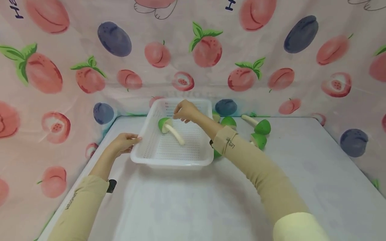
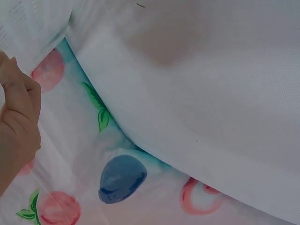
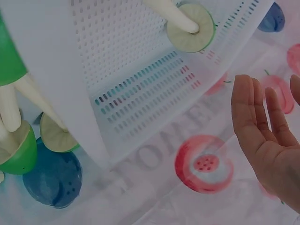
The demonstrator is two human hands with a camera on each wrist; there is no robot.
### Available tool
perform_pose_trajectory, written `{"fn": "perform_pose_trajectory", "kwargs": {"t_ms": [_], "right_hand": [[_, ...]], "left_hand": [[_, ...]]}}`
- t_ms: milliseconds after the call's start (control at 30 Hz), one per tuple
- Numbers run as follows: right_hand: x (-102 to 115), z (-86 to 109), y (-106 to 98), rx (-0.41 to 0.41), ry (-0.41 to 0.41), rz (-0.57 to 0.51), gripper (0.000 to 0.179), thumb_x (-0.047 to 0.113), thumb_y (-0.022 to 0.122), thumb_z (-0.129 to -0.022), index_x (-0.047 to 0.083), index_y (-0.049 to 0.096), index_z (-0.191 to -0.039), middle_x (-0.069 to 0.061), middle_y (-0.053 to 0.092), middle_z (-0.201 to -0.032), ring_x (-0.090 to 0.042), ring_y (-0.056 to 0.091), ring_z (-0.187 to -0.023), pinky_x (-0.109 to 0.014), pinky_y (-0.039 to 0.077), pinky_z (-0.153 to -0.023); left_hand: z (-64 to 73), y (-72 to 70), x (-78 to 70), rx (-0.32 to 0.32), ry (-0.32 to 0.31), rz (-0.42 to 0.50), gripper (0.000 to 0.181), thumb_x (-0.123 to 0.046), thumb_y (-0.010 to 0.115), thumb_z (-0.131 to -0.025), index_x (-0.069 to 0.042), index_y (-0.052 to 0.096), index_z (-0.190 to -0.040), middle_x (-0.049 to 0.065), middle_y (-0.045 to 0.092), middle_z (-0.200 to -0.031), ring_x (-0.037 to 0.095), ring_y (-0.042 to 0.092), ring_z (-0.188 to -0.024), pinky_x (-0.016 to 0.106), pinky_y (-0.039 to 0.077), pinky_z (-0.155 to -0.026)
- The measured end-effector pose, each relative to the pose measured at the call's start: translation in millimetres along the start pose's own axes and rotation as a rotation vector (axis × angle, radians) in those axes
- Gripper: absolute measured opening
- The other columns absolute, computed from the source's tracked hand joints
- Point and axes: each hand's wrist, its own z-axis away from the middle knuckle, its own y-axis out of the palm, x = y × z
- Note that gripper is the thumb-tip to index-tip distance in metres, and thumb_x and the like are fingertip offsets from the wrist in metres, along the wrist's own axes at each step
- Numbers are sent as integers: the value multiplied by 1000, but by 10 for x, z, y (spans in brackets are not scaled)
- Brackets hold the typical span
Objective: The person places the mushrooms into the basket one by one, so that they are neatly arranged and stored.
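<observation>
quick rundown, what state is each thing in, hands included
White basket: open-topped, one mushroom inside; whether it sits flat is unclear
Mushroom inside: lying on its side, stem attached to green cap
Mushrooms outside: to the basket's right, some partly hidden
Left hand: holding the basket's left rim
Right hand: above the basket, holding nothing
</observation>
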Motion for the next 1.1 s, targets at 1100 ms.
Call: {"fn": "perform_pose_trajectory", "kwargs": {"t_ms": [1100], "right_hand": [[-391,1085,-535,28,-147,-155,28,14,64,-89,3,63,-115,-13,65,-107,-23,66,-94,-38,55,-83]], "left_hand": [[36,-1,-18,21,33,23,59,-30,53,-97,11,36,-136,3,57,-100,3,55,-77,19,51,-68]]}}
